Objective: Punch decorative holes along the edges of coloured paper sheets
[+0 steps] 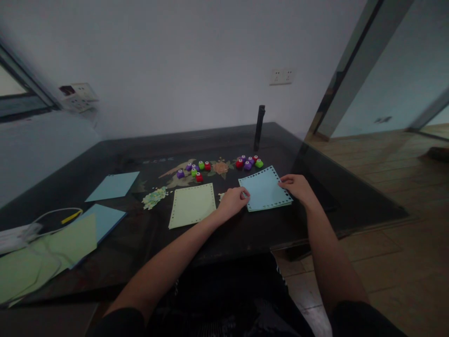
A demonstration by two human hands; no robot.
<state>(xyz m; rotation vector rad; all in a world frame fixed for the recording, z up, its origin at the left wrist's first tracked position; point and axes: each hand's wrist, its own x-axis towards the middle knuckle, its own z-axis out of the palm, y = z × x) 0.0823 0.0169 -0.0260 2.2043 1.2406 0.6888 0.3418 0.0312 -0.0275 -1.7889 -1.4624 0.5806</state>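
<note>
A small stack of light blue paper sheets point(265, 189), with punched holes along its edges, lies at the front right of the dark table. My left hand point(234, 201) pinches its left edge between thumb and fingers. On the opposite side, my right hand point(295, 184) has its fingers closed on the right edge. Pale green paper point(193, 204), also holed around its border, rests just left of my left hand. Behind the papers are two clusters of small red, purple and green pieces with eye-like tops, one at left point(194, 169) and one at right point(249, 162).
Small paper bits point(154, 198) are heaped left of the green paper. Farther left lie a blue sheet point(114, 186), more blue paper point(105, 219), green sheets point(66, 243) and a white cable with a yellow tag point(71, 217). A black upright post point(259, 127) stands near the back edge.
</note>
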